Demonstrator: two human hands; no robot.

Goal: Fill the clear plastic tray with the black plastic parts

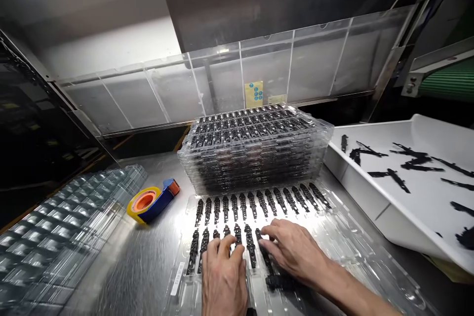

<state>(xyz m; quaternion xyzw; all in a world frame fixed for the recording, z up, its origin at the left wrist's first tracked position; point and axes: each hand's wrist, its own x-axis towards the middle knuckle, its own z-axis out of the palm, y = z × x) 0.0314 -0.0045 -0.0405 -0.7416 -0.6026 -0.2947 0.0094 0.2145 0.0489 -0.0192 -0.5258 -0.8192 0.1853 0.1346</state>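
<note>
Slim black plastic parts (252, 206) fill the far row of a clear plastic tray (333, 237); more stand in part of the second row. My left hand (224, 279) is over that second row, its fingers bent down at the parts; whatever they grip is hidden. A black end (252, 311) shows beside its palm. With thumb and forefinger, my right hand (292, 247) pinches a black plastic part (264, 254) at the right end of the row. Another black part (279, 282) pokes out below the same hand.
Behind the tray rises a stack of filled clear trays (255, 158). A white bin (374, 202) with several loose black parts stands at right. On the left are a blue tape dispenser (159, 206) with yellow tape and a blurred stack of clear trays (66, 227).
</note>
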